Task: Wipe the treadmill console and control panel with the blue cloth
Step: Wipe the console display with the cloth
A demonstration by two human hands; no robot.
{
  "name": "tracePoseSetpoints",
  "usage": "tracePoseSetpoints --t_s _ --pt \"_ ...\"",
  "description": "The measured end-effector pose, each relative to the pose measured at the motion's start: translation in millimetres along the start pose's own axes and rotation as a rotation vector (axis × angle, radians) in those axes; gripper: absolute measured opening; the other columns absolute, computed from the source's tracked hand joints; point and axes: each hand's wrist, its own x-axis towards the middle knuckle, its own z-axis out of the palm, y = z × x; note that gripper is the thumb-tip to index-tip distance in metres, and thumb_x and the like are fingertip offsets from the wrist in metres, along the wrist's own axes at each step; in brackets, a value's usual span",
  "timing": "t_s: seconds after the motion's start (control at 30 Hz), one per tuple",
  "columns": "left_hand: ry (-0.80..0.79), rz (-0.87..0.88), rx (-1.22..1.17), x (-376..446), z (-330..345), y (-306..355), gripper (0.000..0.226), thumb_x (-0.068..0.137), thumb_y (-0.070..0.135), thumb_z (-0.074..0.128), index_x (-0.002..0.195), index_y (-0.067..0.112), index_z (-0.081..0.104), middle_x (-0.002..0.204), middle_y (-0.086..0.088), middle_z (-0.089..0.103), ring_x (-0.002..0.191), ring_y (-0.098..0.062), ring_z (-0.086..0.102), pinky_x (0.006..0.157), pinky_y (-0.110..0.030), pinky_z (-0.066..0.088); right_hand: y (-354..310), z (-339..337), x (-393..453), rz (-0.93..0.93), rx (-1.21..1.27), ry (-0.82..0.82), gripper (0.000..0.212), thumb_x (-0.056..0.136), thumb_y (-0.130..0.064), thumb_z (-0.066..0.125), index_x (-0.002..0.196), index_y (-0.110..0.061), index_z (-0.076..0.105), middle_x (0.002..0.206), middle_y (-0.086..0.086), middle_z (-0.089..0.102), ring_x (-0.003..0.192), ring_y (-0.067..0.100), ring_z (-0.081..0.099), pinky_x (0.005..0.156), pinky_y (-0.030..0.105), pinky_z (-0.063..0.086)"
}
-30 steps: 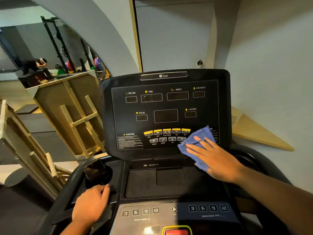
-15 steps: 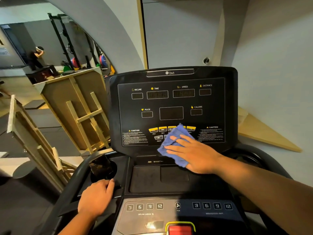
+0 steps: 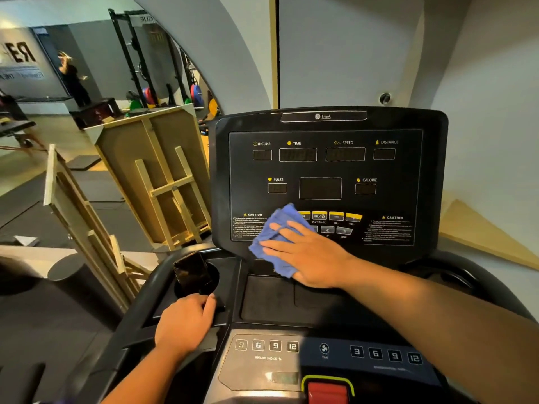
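Observation:
The black treadmill console [image 3: 326,170] stands upright in front of me with its display windows dark. My right hand [image 3: 312,252] lies flat on the blue cloth [image 3: 275,228] and presses it against the console's lower left, covering the leftmost yellow buttons and the edge of the left caution text. Below lies the control panel [image 3: 320,354] with numbered keys and a red stop button [image 3: 328,392]. My left hand [image 3: 183,322] grips the left console ledge beside the cup holder.
A dark phone [image 3: 192,271] stands in the left cup holder. Wooden frames [image 3: 157,176] lean to the left of the treadmill. A person stands far off at the back left by weight racks. A wall is close on the right.
My right hand has slid the blue cloth leftward along the console's button row, from the right side to the lower left. My left hand has stayed on the ledge.

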Motion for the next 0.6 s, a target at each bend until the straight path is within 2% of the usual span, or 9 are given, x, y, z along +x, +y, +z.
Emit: tracePoseSetpoints --t_s 0.1,0.2,0.37,0.5,0.6 --pt "0.008 -0.001 0.017 0.3 0.5 -1.0 0.051 0.103 0.051 0.033 0.068 0.03 0.064 0.066 0.006 0.065 0.061 -0.007 0.061 0.063 -0.032 0.052 -8.6 -2.8 19.2 -0.001 0.024 0.025 0.05 0.105 -0.034 0.039 0.155 -0.026 0.038 0.165 -0.004 0.028 0.156 0.02 0.008 0.125 0.044 0.012" --pt "0.008 0.01 0.006 0.4 0.8 -2.5 0.052 0.103 0.05 0.033 0.068 0.028 0.063 0.065 0.005 0.064 0.059 -0.007 0.061 0.062 -0.03 0.053 -3.7 -11.9 -6.5 -0.009 0.026 0.069 0.051 0.104 -0.029 0.041 0.155 -0.024 0.038 0.164 -0.004 0.031 0.156 0.017 0.009 0.127 0.038 0.006" --pt "0.016 0.017 0.016 1.4 1.9 -3.1 0.053 0.102 0.051 0.032 0.068 0.026 0.063 0.068 0.007 0.062 0.062 -0.008 0.061 0.065 -0.033 0.054 19.6 -8.5 -58.1 0.11 0.015 0.026 0.058 0.103 -0.039 0.036 0.159 -0.029 0.026 0.166 -0.007 0.019 0.156 0.019 0.01 0.126 0.034 -0.002" --pt "0.008 0.003 0.001 -0.2 0.2 -1.6 0.053 0.103 0.051 0.032 0.068 0.026 0.063 0.067 0.007 0.063 0.061 -0.008 0.061 0.061 -0.029 0.05 6.0 -4.2 -18.7 0.07 0.003 -0.044 0.058 0.105 -0.042 0.033 0.16 -0.029 0.021 0.169 -0.006 0.014 0.156 0.018 -0.003 0.126 0.043 0.003" --pt "0.009 -0.005 -0.006 0.2 -1.3 0.0 0.053 0.103 0.051 0.032 0.068 0.026 0.063 0.066 0.007 0.063 0.06 -0.007 0.062 0.061 -0.028 0.05 -11.3 -8.6 31.3 0.004 -0.017 0.011 0.056 0.102 -0.039 0.04 0.156 -0.025 0.034 0.167 -0.005 0.022 0.157 0.021 0.004 0.126 0.042 -0.001"
